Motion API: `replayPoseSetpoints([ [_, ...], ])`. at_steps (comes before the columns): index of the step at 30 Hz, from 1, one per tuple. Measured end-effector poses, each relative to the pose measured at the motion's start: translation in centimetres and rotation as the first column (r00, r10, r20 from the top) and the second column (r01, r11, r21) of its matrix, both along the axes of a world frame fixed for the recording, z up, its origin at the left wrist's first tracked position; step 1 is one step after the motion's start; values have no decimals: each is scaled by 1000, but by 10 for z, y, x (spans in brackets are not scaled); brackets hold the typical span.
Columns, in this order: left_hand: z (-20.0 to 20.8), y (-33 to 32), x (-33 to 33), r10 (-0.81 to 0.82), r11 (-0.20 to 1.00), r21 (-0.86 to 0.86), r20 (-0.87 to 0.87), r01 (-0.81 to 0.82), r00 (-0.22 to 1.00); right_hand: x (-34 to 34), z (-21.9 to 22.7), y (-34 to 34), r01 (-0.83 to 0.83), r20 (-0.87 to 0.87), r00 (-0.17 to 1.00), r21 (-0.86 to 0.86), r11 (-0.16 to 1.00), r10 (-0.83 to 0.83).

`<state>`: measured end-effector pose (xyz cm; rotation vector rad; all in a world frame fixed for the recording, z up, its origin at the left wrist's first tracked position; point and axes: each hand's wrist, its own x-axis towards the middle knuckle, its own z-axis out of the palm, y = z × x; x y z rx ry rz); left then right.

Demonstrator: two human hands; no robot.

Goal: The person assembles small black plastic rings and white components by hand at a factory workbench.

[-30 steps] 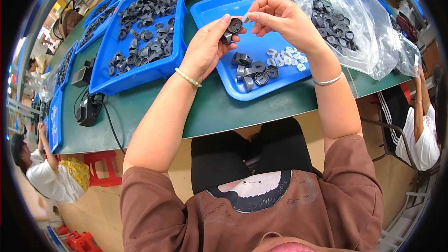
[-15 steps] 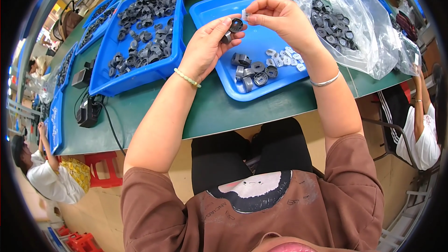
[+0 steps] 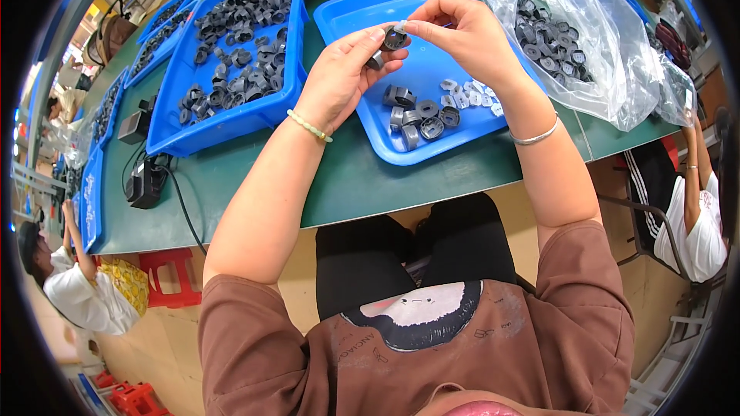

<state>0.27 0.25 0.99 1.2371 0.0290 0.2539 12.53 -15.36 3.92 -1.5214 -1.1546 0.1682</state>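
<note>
Over the blue tray (image 3: 401,156), my left hand (image 3: 351,65) grips a round dark plastic housing (image 3: 394,38) between thumb and fingers. A second dark part (image 3: 375,62) shows lower down in the same hand. My right hand (image 3: 455,27) pinches a small white plastic piece (image 3: 401,28) against the upper rim of the housing; fingertips hide part of it. Below the hands, several dark ring-shaped housings (image 3: 429,126) lie in the tray, some on their sides. Beside them is a loose group of small white pieces (image 3: 466,95).
Left stands a deep blue bin (image 3: 181,146) of dark ring parts. A clear plastic bag (image 3: 609,69) with more dark parts lies right. A black adapter with cable (image 3: 145,185) sits near the table's (image 3: 370,192) left front. People sit at both sides.
My right hand has brought the white piece left and down, from just beside the dark housing onto its rim. The left hand has barely moved.
</note>
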Motion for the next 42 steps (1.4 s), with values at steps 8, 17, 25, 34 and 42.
replayPoseSetpoints([
  [8, 0, -2, -1, 19, 999, 26, -30, -18, 999, -12, -3, 6, 123, 108, 987, -59, 991, -116],
  [17, -1, -2, -2, 23, 999, 35, -25, -22, 999, -15, -4, 7, 164, 201, 968, -48, 985, -151],
  [25, -2, -6, -2, 47, 997, 53, 4, -47, 999, -4, -15, 14, 97, -1, 995, -36, 995, -97],
  [34, -8, -11, 3, 168, 981, 85, 53, -172, 984, -14, -8, 12, 64, -3, 998, -64, 996, -64],
  [42, -11, -15, 3, 224, 955, 170, 129, -244, 966, -19, -10, 15, 3, 4, 1000, 4, 1000, -3],
])
